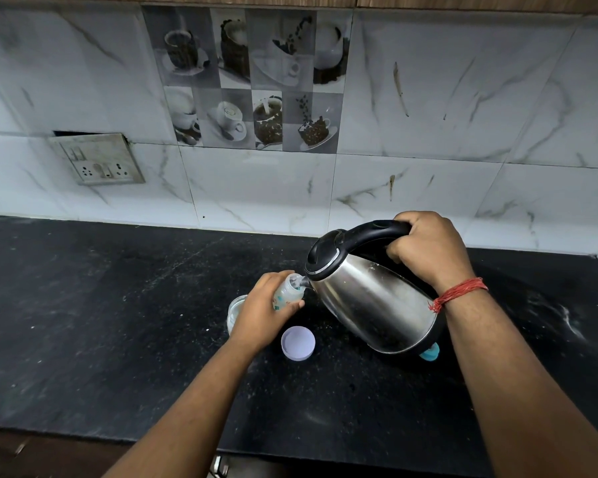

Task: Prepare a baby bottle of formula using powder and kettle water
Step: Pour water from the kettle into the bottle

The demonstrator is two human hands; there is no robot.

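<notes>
My right hand (428, 248) grips the black handle of a steel kettle (370, 301), which is tilted to the left with its spout at the mouth of a small clear baby bottle (287, 293). Water runs from the spout into the bottle. My left hand (259, 312) holds the bottle, tilted toward the kettle, above the black counter (118, 322). A clear open jar (235, 310) stands just left of my left hand, partly hidden by it. A pale lilac lid (298, 342) lies on the counter below the bottle.
A teal object (430, 353) peeks out from under the kettle's base. A wall socket plate (99, 162) sits on the marble tile wall at the back left. The counter's front edge runs along the bottom.
</notes>
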